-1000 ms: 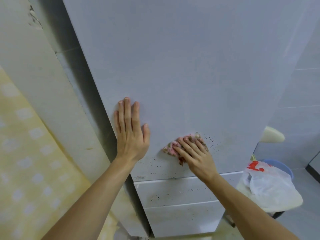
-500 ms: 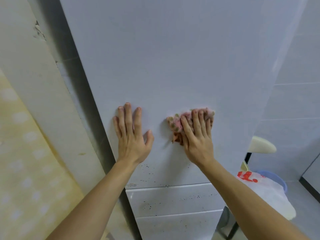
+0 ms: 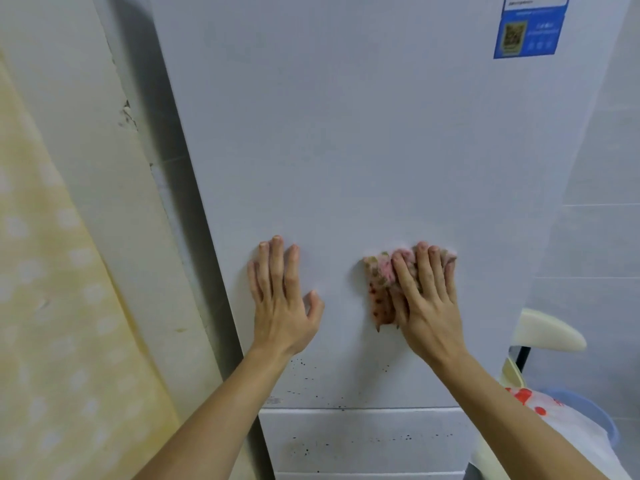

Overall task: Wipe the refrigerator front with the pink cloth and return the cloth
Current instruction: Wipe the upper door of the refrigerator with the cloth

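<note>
Head view, looking at the tall, flat, pale grey-white refrigerator front (image 3: pixel 363 150). Left hand (image 3: pixel 280 306) lies flat on the door, palm down, fingers straight and close together, thumb splayed out to the side; it holds nothing. Right hand (image 3: pixel 427 306) is level with it and well apart, also flat, fingers extended and pressing the crumpled pink cloth with brownish spots (image 3: pixel 379 285) against the door. The cloth sits under the fingers and palm, bunching out past the fingertips at the top and hanging out along the thumb side. No curl round the cloth is visible, just a flat press. Dark specks (image 3: pixel 304 368) scatter over the door's bottom strip below both wrists, with more on the white drawer panel (image 3: pixel 363 434) under the door seam. A blue rectangular sticker with a QR code (image 3: pixel 528 34) sits at the door's top right. Left of the fridge is a cream wall strip (image 3: pixel 104 168), then a yellow curtain with pale dots (image 3: pixel 52 306). Lower right: a cream rounded plastic part (image 3: pixel 550 332), a white plastic bag with red print (image 3: pixel 554 420) and a blue basin rim (image 3: pixel 597 417).
</note>
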